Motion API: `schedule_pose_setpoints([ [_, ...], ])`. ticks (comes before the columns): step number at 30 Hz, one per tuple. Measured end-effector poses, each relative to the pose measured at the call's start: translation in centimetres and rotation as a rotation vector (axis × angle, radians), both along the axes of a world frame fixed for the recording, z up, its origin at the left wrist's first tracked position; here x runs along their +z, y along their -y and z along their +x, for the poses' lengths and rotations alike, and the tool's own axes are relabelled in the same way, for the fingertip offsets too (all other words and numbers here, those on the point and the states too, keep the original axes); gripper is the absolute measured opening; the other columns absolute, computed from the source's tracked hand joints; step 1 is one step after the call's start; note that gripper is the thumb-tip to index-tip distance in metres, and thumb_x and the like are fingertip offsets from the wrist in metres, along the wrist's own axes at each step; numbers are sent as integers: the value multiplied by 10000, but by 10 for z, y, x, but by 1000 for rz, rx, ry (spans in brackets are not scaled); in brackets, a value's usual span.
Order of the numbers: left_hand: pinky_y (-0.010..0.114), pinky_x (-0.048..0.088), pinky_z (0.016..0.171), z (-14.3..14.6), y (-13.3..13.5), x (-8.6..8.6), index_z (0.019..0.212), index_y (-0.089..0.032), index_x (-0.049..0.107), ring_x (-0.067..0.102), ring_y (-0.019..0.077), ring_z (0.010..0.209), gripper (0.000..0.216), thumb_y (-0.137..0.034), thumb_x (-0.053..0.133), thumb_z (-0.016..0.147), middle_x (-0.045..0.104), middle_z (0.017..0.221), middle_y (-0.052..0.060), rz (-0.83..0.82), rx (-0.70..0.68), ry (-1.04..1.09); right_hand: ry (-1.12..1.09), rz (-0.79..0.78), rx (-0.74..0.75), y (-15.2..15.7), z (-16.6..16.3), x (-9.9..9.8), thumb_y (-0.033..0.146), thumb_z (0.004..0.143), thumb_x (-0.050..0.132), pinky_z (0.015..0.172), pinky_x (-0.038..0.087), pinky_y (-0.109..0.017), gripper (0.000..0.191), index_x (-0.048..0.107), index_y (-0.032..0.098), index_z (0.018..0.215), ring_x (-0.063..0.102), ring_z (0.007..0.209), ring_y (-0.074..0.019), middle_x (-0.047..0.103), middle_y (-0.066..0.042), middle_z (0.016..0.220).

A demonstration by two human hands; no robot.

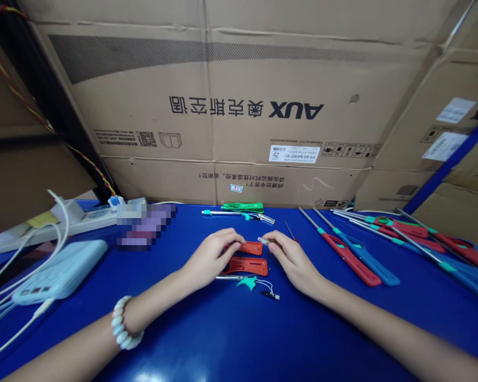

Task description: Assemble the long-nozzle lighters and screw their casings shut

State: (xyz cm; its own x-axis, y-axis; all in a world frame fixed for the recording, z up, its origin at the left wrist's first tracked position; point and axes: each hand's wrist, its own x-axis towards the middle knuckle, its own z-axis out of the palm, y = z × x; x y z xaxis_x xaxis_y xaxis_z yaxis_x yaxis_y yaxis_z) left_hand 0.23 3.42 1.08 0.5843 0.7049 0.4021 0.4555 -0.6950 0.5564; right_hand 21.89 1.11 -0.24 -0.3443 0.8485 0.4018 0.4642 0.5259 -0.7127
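Observation:
My left hand (pixel 215 250) is closed, thumb and fingers pinching the left end of a red lighter handle half (pixel 253 248). My right hand (pixel 292 259) pinches a small, pale, partly see-through piece (pixel 263 241) by the right end of that shell; its kind cannot be made out. Just in front lies a second red handle half (pixel 249 266), inner side up. Nearer to me are a thin metal tube (pixel 228 277), a teal trigger (pixel 247 283) and a black igniter (pixel 269 294) on white wires. A thin screwdriver (pixel 290 232) is partly hidden behind my right hand.
Behind my hands lie a green handle shell (pixel 245 207) and another metal tube (pixel 223 213). Several red and blue lighters, including a red one (pixel 348 257), lie to the right. A power bank (pixel 61 270) with cables and a power strip (pixel 91 217) are left. Cardboard (pixel 223 132) stands behind.

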Motion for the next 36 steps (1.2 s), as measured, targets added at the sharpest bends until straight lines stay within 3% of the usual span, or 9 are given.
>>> schedule_pose_setpoints([
  [3, 339, 408, 859, -6, -10, -5, 914, -166, 624, 541, 186, 919, 225, -124, 403, 921, 612, 971, 45, 78, -22, -110, 63, 53, -42, -3, 2, -4, 245, 960, 369, 809, 416, -312, 144, 501, 205, 922, 548, 889, -190, 581, -52, 935],
  [8, 377, 385, 896, -8, -12, -12, 974, -171, 624, 532, 193, 951, 234, -86, 416, 908, 613, 1023, 42, 119, -29, -252, 236, 125, 149, 1, 1, -5, 195, 965, 351, 909, 391, -370, 131, 480, 218, 967, 508, 1035, -199, 583, -70, 1070],
  [11, 391, 378, 898, -8, -12, -13, 1039, -181, 613, 520, 203, 979, 228, -114, 432, 919, 604, 1062, 48, 118, -21, -281, 307, 108, 133, -1, 2, -6, 195, 964, 369, 914, 390, -389, 124, 490, 213, 985, 516, 1030, -204, 600, -70, 1051],
  [15, 380, 362, 917, -10, -12, -6, 1045, -193, 615, 490, 199, 1032, 244, -89, 442, 910, 577, 1092, 48, 121, -43, -233, 331, 113, 53, -11, 10, -10, 204, 970, 372, 910, 381, -385, 132, 504, 210, 971, 524, 1005, -200, 607, -59, 1025],
  [21, 383, 295, 971, -14, -7, 7, 923, -226, 657, 506, 167, 966, 246, -82, 459, 898, 567, 979, 8, 47, -219, -317, 293, 130, 39, -16, 17, -8, 220, 978, 367, 958, 346, -392, 150, 509, 211, 1021, 497, 1068, -193, 598, -57, 1076],
  [30, 390, 322, 906, -12, -6, 1, 1024, -217, 628, 464, 218, 1033, 196, -214, 448, 947, 560, 1077, 37, 99, -147, -432, 335, 80, 281, 2, 8, 10, 225, 975, 376, 938, 363, -363, 161, 527, 221, 1033, 493, 1058, -184, 600, -43, 1055],
  [36, 406, 327, 924, -13, -5, 4, 1088, -223, 606, 453, 228, 1050, 201, -216, 476, 935, 544, 1130, 57, 135, -133, -377, 375, 92, 241, -4, 13, 7, 261, 981, 360, 909, 367, -377, 178, 531, 216, 997, 513, 1000, -198, 608, -47, 1002],
])
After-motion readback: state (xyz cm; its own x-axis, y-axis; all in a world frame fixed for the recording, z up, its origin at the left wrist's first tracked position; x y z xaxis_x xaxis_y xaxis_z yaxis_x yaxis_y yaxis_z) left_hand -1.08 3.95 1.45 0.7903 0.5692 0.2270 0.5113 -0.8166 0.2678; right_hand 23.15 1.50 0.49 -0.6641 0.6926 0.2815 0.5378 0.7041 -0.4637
